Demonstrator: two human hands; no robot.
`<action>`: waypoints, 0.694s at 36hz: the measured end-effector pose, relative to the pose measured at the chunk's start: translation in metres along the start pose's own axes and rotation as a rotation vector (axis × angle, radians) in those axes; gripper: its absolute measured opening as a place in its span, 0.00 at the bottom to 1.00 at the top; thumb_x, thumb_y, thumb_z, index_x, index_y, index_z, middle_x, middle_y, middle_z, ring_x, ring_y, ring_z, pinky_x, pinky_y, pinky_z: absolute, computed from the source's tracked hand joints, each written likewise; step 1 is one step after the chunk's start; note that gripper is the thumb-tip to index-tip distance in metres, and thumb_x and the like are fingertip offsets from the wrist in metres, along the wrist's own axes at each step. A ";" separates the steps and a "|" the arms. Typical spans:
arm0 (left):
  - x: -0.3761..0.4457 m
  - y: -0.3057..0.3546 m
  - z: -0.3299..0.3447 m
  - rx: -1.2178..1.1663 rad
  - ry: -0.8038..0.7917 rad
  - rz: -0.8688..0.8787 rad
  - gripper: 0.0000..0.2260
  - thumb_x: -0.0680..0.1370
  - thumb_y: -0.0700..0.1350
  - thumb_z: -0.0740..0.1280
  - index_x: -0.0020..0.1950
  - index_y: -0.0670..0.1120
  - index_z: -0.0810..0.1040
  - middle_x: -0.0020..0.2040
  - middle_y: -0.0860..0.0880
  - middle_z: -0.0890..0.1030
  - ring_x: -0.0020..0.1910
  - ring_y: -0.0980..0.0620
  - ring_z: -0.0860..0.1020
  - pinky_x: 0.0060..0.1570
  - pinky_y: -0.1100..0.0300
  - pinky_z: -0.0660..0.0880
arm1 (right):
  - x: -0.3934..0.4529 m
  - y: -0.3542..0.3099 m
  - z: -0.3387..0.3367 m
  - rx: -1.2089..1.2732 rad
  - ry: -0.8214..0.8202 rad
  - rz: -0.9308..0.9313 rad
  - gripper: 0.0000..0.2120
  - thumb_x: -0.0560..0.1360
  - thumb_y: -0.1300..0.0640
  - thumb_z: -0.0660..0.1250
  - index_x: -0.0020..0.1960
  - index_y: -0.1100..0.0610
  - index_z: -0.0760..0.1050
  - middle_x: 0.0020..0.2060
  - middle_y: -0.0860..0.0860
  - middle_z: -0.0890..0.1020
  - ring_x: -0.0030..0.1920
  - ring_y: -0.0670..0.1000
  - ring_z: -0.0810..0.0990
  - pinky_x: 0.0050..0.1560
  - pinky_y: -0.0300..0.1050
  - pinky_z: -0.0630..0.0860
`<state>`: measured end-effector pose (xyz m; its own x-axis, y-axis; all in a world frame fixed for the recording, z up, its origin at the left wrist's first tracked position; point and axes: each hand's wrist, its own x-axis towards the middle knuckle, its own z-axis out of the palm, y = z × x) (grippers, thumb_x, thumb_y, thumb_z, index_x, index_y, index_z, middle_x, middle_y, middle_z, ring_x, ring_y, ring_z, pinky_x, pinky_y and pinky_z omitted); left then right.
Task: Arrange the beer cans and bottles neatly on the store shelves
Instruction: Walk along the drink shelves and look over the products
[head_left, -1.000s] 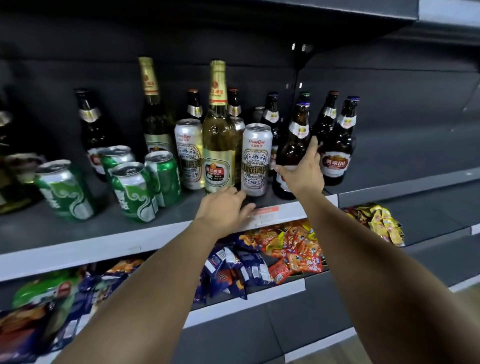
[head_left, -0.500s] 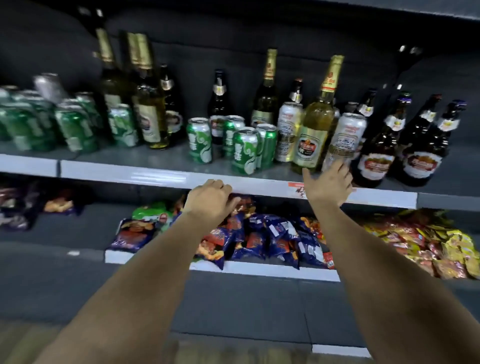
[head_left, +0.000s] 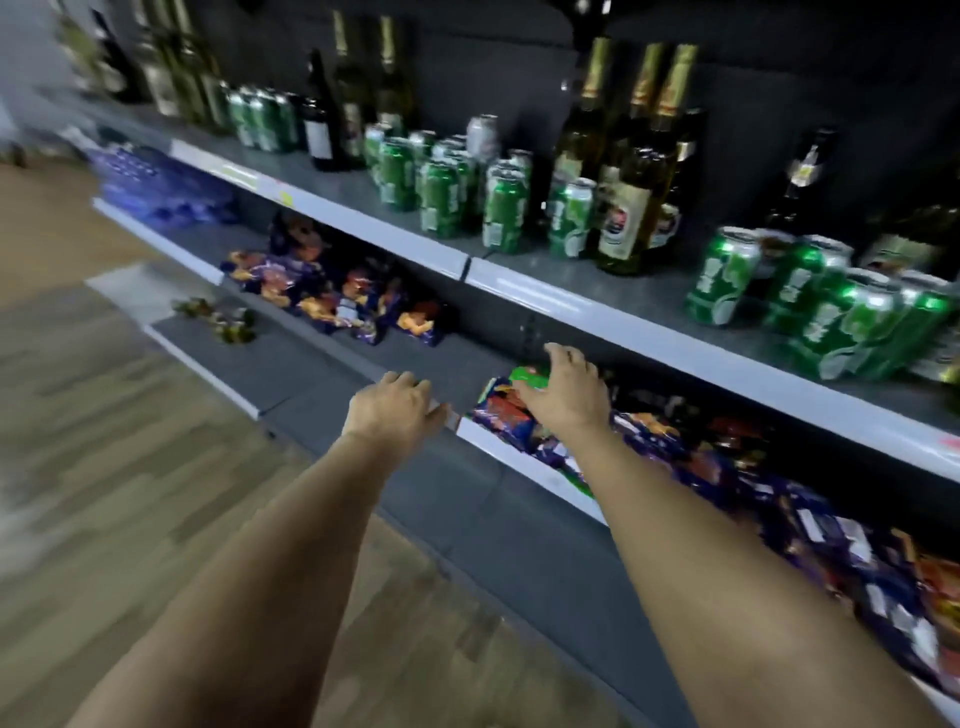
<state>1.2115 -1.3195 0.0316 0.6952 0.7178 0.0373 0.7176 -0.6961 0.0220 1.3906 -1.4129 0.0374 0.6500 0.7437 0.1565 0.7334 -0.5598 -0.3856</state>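
Both of the person's hands are empty and held out in front of the lower snack shelf (head_left: 524, 460), below the shelf (head_left: 597, 304) that carries the beer. The left hand (head_left: 392, 410) hangs with fingers loosely curled, its grip holding nothing. The right hand (head_left: 566, 389) has a spread grip, fingers relaxed over the snack packets (head_left: 506, 410) without visibly pinching any; whether it touches them cannot be told.

A second ago both hands were up at the shelf edge, the right against a brown bottle and the left just below a blue-and-white can. Since then the view has swung to the person's left along the aisle and the hands have dropped away from that group, which is now out of view. The frame is blurred, which suggests the person is mid-move.

Above and beyond the right grip stand a cluster of green cans (head_left: 501, 213) and three gold-necked bottles (head_left: 623, 197). Further right of that grip a second group of green cans (head_left: 831, 312) sits near the shelf front. Above and well beyond the left grip are more green cans (head_left: 260, 122) and dark bottles (head_left: 322, 119).

As a judgement, the earlier group has been left as done and the person is shifting to a new stretch. The middle cans look loosely bunched rather than in rows, so they seem the likely next work, and both hands must rise to the beer shelf first.
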 end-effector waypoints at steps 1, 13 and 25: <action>0.000 -0.012 0.003 0.027 -0.015 -0.006 0.16 0.82 0.54 0.54 0.65 0.49 0.71 0.64 0.48 0.72 0.66 0.48 0.67 0.54 0.53 0.71 | 0.006 -0.015 0.010 0.013 -0.041 -0.040 0.32 0.75 0.42 0.66 0.74 0.54 0.62 0.71 0.54 0.67 0.69 0.58 0.66 0.67 0.50 0.64; 0.047 -0.132 0.020 0.070 -0.015 -0.299 0.22 0.81 0.60 0.53 0.69 0.49 0.70 0.67 0.47 0.72 0.67 0.46 0.69 0.58 0.52 0.70 | 0.098 -0.142 0.096 -0.026 -0.408 -0.436 0.39 0.76 0.39 0.64 0.79 0.53 0.51 0.77 0.52 0.56 0.75 0.58 0.59 0.71 0.57 0.62; 0.097 -0.237 0.012 0.079 0.013 -0.499 0.22 0.80 0.61 0.52 0.64 0.48 0.72 0.63 0.46 0.74 0.66 0.46 0.69 0.56 0.53 0.70 | 0.182 -0.245 0.156 -0.108 -0.498 -0.653 0.38 0.76 0.40 0.64 0.78 0.53 0.50 0.77 0.51 0.56 0.74 0.58 0.59 0.69 0.56 0.61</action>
<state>1.1091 -1.0850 0.0181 0.2669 0.9622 0.0539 0.9635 -0.2653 -0.0352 1.2978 -1.0835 0.0186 -0.0588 0.9919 -0.1123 0.9643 0.0273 -0.2635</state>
